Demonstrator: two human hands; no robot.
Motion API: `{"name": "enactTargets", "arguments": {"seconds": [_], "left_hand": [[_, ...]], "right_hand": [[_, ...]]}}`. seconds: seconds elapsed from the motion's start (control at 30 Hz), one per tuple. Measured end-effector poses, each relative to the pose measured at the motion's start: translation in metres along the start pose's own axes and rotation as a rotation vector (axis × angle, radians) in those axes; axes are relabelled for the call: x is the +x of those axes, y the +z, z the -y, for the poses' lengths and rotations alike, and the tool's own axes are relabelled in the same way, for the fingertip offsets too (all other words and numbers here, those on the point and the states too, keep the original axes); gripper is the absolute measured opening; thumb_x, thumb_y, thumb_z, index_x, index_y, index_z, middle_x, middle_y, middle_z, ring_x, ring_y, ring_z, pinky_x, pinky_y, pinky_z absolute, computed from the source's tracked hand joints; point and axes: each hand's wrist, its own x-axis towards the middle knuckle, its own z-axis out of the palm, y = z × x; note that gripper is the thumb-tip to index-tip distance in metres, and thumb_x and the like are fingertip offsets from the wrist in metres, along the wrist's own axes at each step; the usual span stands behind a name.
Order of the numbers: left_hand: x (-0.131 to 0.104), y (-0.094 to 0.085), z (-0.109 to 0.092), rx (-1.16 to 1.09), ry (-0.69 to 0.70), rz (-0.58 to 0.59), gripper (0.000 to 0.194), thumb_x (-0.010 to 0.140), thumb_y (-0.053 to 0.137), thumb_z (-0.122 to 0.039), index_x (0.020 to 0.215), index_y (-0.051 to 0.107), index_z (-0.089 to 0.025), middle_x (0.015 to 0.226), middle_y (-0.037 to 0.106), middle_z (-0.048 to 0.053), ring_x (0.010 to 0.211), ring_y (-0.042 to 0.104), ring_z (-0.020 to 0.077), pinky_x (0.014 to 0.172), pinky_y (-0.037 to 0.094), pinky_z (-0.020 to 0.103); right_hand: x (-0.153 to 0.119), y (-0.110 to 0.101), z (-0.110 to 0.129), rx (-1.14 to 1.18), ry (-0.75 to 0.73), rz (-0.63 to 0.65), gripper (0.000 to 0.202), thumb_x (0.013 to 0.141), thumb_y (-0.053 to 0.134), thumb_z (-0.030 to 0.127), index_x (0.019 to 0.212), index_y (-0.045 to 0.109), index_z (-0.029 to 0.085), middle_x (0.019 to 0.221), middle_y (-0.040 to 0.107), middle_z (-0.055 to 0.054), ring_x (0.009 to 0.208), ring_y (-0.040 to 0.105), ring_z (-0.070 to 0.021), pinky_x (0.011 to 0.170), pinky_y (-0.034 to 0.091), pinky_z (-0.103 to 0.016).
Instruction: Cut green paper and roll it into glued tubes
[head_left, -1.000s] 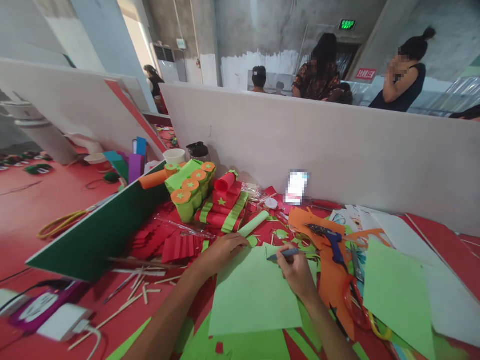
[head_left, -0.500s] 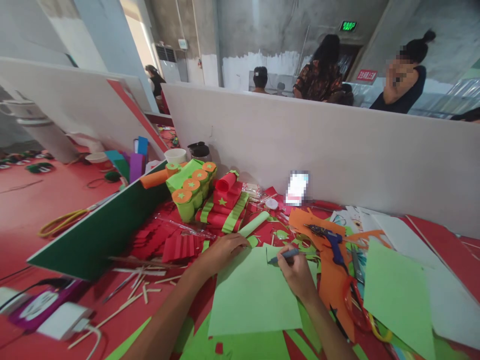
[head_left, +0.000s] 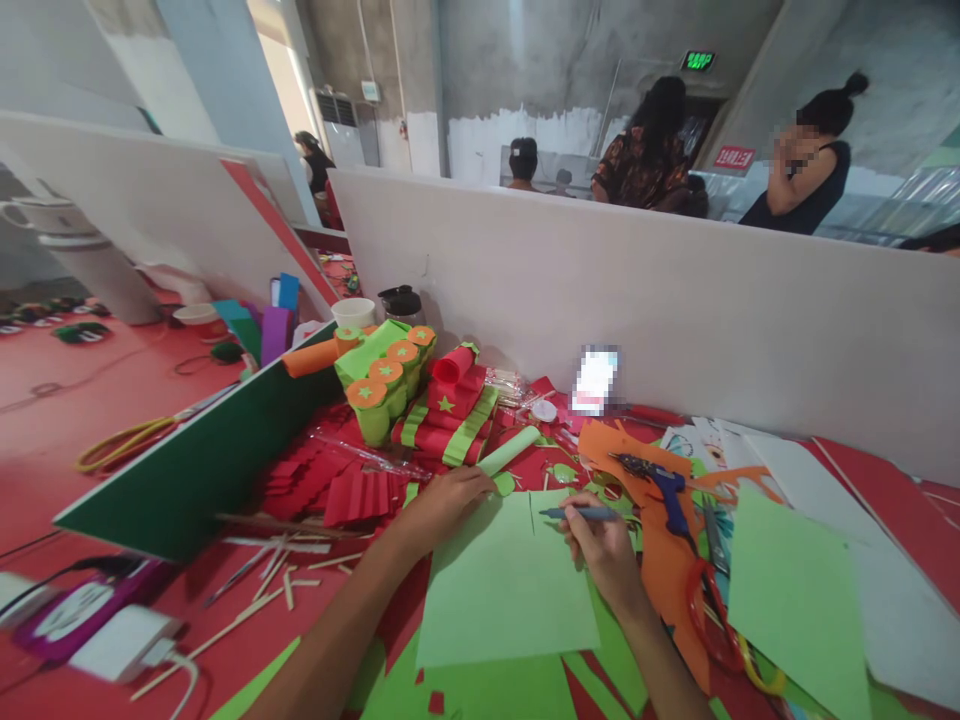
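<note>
A light green sheet of paper lies on top of other green paper, with a short dark line drawn near its top edge. My right hand is closed around a grey pen, held nearly level, its tip just right of that line. At the sheet's upper left corner rests my left hand, fingers laid flat on the paper and holding nothing. Just beyond those fingers is a rolled light green paper tube.
Red and green paper models stand behind my left hand. To the right are a blue glue gun, red-handled scissors and another green sheet. A lit phone leans on the white board. Wooden sticks lie left.
The pen tip has lifted off the line and shifted slightly right, and the pen has tipped flatter. The drawn line looks longer downward. My left hand stays in place.
</note>
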Motion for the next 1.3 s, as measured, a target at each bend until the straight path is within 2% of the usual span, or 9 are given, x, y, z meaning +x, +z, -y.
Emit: {"name": "enactTargets", "arguments": {"seconds": [0.1, 0.27, 0.47, 0.6, 0.77, 0.9, 1.0, 1.13, 1.3], "left_hand": [[0.000, -0.002, -0.003, 0.090, -0.015, 0.009, 0.023, 0.097, 0.044, -0.020, 0.105, 0.066, -0.021, 0.103, 0.068, 0.005, 0.095, 0.063, 0.0196, 0.081, 0.048, 0.027], [0.001, -0.010, -0.013, 0.177, 0.009, 0.081, 0.019, 0.095, 0.050, -0.022, 0.103, 0.066, -0.022, 0.100, 0.065, 0.005, 0.095, 0.062, 0.0198, 0.078, 0.046, 0.027], [0.001, -0.010, -0.016, 0.218, 0.008, 0.091, 0.016, 0.088, 0.064, -0.032, 0.100, 0.066, -0.022, 0.103, 0.064, 0.004, 0.097, 0.060, 0.0212, 0.080, 0.045, 0.029], [0.000, -0.007, -0.014, 0.219, 0.009, 0.083, 0.016, 0.088, 0.064, -0.032, 0.100, 0.066, -0.023, 0.102, 0.063, 0.003, 0.096, 0.060, 0.0206, 0.080, 0.044, 0.028], [0.001, -0.007, -0.014, 0.217, 0.011, 0.074, 0.016, 0.088, 0.065, -0.032, 0.099, 0.066, -0.022, 0.101, 0.064, 0.003, 0.096, 0.060, 0.0205, 0.079, 0.044, 0.028], [0.001, -0.006, -0.014, 0.208, 0.001, 0.068, 0.017, 0.087, 0.066, -0.033, 0.100, 0.066, -0.022, 0.102, 0.065, 0.003, 0.096, 0.060, 0.0203, 0.078, 0.044, 0.028], [0.001, -0.005, -0.013, 0.206, -0.004, 0.069, 0.016, 0.088, 0.065, -0.032, 0.100, 0.066, -0.022, 0.102, 0.065, 0.003, 0.097, 0.060, 0.0206, 0.079, 0.044, 0.028], [0.001, -0.006, -0.013, 0.203, -0.006, 0.070, 0.015, 0.089, 0.064, -0.032, 0.100, 0.066, -0.022, 0.102, 0.065, 0.003, 0.097, 0.060, 0.0207, 0.079, 0.043, 0.029], [0.002, -0.008, -0.015, 0.193, -0.009, 0.070, 0.016, 0.087, 0.065, -0.031, 0.099, 0.066, -0.021, 0.102, 0.065, 0.004, 0.096, 0.061, 0.0209, 0.078, 0.044, 0.028]], "right_hand": [[-0.002, -0.003, 0.000, -0.002, 0.028, 0.061, 0.034, 0.084, 0.060, 0.051, 0.094, 0.064, 0.018, 0.073, 0.065, -0.003, 0.050, 0.058, -0.0144, 0.047, 0.048, -0.025], [-0.003, -0.002, -0.001, -0.052, 0.039, 0.087, 0.031, 0.084, 0.061, 0.048, 0.086, 0.064, 0.018, 0.072, 0.064, -0.003, 0.055, 0.062, -0.0153, 0.052, 0.051, -0.025], [-0.004, 0.000, -0.002, -0.095, 0.033, 0.092, 0.028, 0.085, 0.060, 0.046, 0.083, 0.063, 0.018, 0.072, 0.065, -0.003, 0.054, 0.061, -0.0148, 0.051, 0.048, -0.024], [-0.005, -0.001, -0.002, -0.124, 0.025, 0.135, 0.027, 0.086, 0.059, 0.044, 0.079, 0.060, 0.018, 0.061, 0.059, 0.001, 0.048, 0.054, -0.0124, 0.045, 0.042, -0.022], [-0.004, -0.002, 0.000, -0.108, 0.018, 0.125, 0.027, 0.087, 0.056, 0.044, 0.082, 0.061, 0.018, 0.064, 0.059, 0.000, 0.049, 0.053, -0.0124, 0.046, 0.043, -0.022], [-0.004, -0.002, 0.000, -0.132, 0.023, 0.151, 0.026, 0.086, 0.059, 0.042, 0.075, 0.057, 0.019, 0.055, 0.052, 0.003, 0.044, 0.044, -0.0104, 0.041, 0.034, -0.021], [-0.005, -0.003, 0.000, -0.117, 0.044, 0.137, 0.026, 0.087, 0.056, 0.043, 0.078, 0.058, 0.019, 0.058, 0.054, 0.002, 0.045, 0.048, -0.0113, 0.043, 0.037, -0.021], [-0.005, -0.003, 0.002, -0.139, 0.009, 0.169, 0.024, 0.087, 0.058, 0.038, 0.072, 0.055, 0.019, 0.054, 0.049, 0.004, 0.045, 0.044, -0.0102, 0.043, 0.034, -0.021], [-0.006, -0.002, 0.006, -0.137, 0.015, 0.161, 0.023, 0.087, 0.056, 0.038, 0.074, 0.055, 0.019, 0.056, 0.050, 0.004, 0.047, 0.044, -0.0106, 0.045, 0.034, -0.021]]}}
